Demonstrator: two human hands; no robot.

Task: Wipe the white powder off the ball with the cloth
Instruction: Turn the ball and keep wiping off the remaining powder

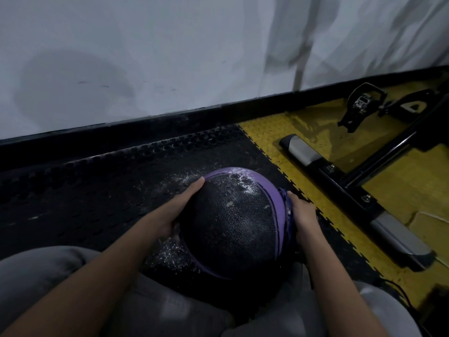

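Observation:
A black and purple textured ball (pixel 230 222) sits on the dark floor mat between my knees. White powder (pixel 239 177) clings to its far top part. My left hand (pixel 181 210) lies flat against the ball's left side, fingers straight. My right hand (pixel 302 215) presses a dark blue cloth (pixel 286 203) against the ball's right side, fingers curled over the cloth. Most of the cloth is hidden between the hand and the ball.
Powder is scattered on the black studded mat (pixel 97 190) around the ball. To the right lies yellow flooring (pixel 315 132) with a black exercise machine frame (pixel 352 190) and its pedal (pixel 362 103). A white wall (pixel 145 57) stands close behind.

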